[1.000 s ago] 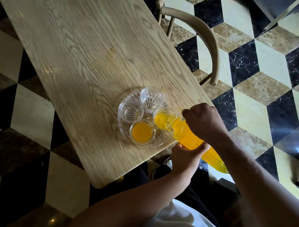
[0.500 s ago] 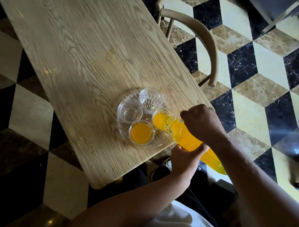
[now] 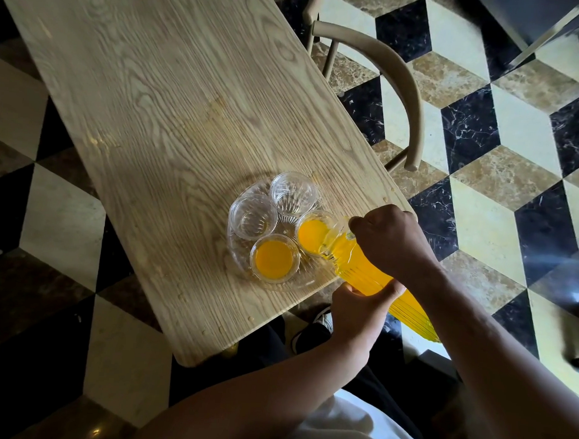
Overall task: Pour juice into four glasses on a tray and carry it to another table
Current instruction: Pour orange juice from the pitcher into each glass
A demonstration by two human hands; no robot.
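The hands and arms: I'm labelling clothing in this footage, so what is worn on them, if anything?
Nothing shows on either. The left hand and right hand are bare, with no gloves, rings or watch in view. Both forearms are bare as far as the frame shows; no sleeve reaches them. A white garment appears at the bottom, on the torso.

right hand (image 3: 391, 240): fist curled round the pitcher's (image 3: 372, 272) top, knuckles up, forearm reaching in from lower right | left hand (image 3: 360, 308): cupping the pitcher's underside, thumb up its near side, forearm from below
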